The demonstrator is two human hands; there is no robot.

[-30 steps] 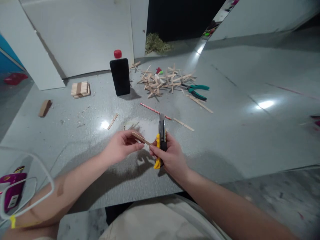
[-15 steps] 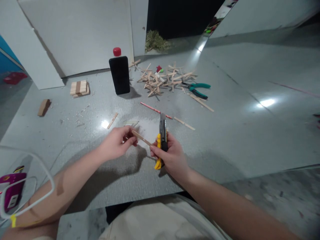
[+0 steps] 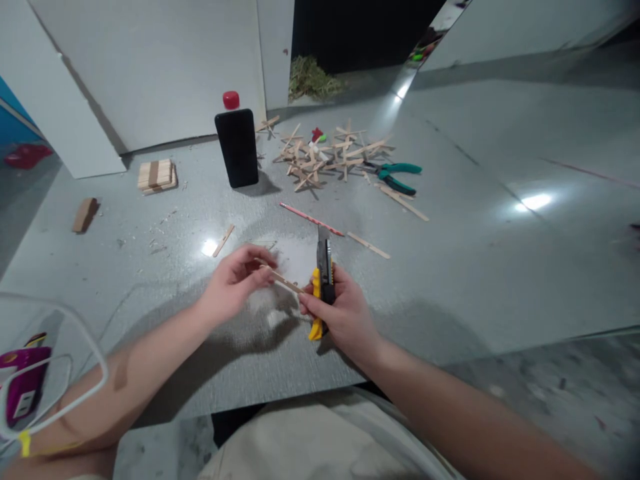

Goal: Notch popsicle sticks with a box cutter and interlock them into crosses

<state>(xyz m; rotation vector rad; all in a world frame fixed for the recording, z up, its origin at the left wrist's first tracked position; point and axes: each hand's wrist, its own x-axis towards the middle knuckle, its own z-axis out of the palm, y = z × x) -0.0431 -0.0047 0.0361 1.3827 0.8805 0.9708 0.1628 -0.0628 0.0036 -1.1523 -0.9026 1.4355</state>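
A thin wooden craft stick (image 3: 286, 281) spans the gap between my hands, just over the table. My left hand (image 3: 231, 281) is closed at its left end, thumb and fingers pinching it. In my right hand (image 3: 346, 312) is a yellow and black utility knife (image 3: 327, 267), its blade pointing away from me. The thumb and fingertips of that same hand also grip the stick's right end. Beyond the hands lie a red patterned pencil (image 3: 311, 219), a short stick piece (image 3: 223, 241) to the left and another stick (image 3: 369, 245) to the right.
Behind stands a black phone (image 3: 237, 148) before a red-capped bottle (image 3: 231, 101). A heap of crossed sticks (image 3: 320, 160) lies beside green-handled pliers (image 3: 397, 177). A bundle of sticks (image 3: 157, 176) and a brown block (image 3: 85, 215) sit left. A purple glue gun (image 3: 27, 377) is at lower left.
My left fingers have shifted along the stick and now cover its left end. The stick has turned to show a narrower side. The right hand with the knife has barely moved.
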